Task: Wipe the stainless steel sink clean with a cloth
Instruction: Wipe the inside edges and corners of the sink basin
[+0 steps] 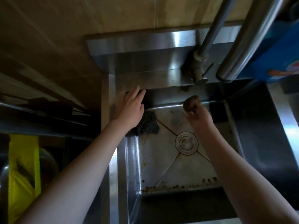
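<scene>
Head view, near to far.

- Left forearm (77,167) and right forearm (242,167): bare, entering from the bottom edge and reaching over the basin.
- Sink (153,159): stainless steel, with a round drain (186,143) in the middle of the floor. Brown residue (178,186) is strung along the near edge of the floor.
- Left hand (129,109): fingers straight and together, stretched to the far-left corner of the rim; contact cannot be told.
- Dark mesh pad (146,123): in the far-left corner of the floor, partly under that hand.
- Right hand (198,117): fingers curled, pinching a brown wad (191,102) at the far wall. It is too blurred to tell whether it is cloth.
- Faucet (200,65): on the rear ledge.
- Blue package (283,46): far right.
- Yellow bag (22,175): lower left, outside the sink.
</scene>
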Demonstrator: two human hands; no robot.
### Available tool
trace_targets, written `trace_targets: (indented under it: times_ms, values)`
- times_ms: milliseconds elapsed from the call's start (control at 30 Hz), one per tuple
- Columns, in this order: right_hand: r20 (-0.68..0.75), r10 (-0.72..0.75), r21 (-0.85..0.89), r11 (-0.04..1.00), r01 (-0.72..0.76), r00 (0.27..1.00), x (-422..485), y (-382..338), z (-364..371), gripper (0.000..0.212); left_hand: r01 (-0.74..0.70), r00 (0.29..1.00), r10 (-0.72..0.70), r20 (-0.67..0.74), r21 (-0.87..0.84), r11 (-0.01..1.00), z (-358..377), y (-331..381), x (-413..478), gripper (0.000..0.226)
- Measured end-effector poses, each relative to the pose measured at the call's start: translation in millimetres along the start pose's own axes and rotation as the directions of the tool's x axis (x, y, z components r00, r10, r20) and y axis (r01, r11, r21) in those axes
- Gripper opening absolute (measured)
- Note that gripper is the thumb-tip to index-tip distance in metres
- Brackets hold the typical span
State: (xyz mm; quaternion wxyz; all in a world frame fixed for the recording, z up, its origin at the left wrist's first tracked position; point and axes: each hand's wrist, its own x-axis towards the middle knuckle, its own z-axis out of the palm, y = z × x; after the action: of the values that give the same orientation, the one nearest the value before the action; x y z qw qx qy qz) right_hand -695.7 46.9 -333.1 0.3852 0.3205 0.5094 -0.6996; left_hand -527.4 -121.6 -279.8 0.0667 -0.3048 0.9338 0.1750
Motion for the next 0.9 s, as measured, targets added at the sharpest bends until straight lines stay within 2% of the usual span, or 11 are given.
trace_targets:
  times_ms: [100, 200, 333, 500, 633, 733, 800, 900]
  values:
    - [-0.009, -0.049, 0.125, 0.991, 0.050, 0.999, 8, -25, 0, 0.039, 0.006, 0.999, -0.008, 0.041, 0.057, 0.998, -2, 9, 21, 0.054]
    - [0.013, -0.077, 0.180, 0.981, 0.073, 0.997, 13, -34, 7, 0.040, 0.015, 0.997, -0.024, 0.072, 0.120, 0.993, -1, 10, 30, 0.054]
    - [-0.007, -0.056, 0.115, 0.992, 0.057, 0.998, 16, -14, 38, 0.030, -0.015, 0.998, 0.005, 0.065, 0.153, 0.988, 0, 6, 35, 0.055]
    - [0.028, 0.121, 0.083, 0.989, -0.123, 0.992, 11, 56, 97, 0.005, -0.013, 0.996, -0.001, 0.093, 0.151, 0.988, 1, 7, 38, 0.058]
    - [0.121, 0.248, 0.048, 0.966, -0.255, 0.961, 8, 89, 118, 0.005, 0.007, 0.997, -0.018, 0.080, 0.132, 0.991, 1, 5, 40, 0.060]
    - [0.147, 0.205, 0.076, 0.973, -0.217, 0.968, 17, 70, 104, 0.009, -0.019, 0.997, 0.010, 0.078, 0.116, 0.993, 1, 3, 37, 0.062]
    - [0.175, 0.142, 0.129, 0.978, -0.166, 0.974, 26, 43, 77, 0.023, -0.026, 0.997, 0.018, 0.073, 0.119, 0.993, 3, 2, 36, 0.063]
    - [0.075, -0.018, 0.206, 0.979, 0.002, 0.997, 34, -16, 38, 0.018, -0.035, 0.997, 0.025, 0.074, 0.136, 0.990, 6, 0, 36, 0.066]
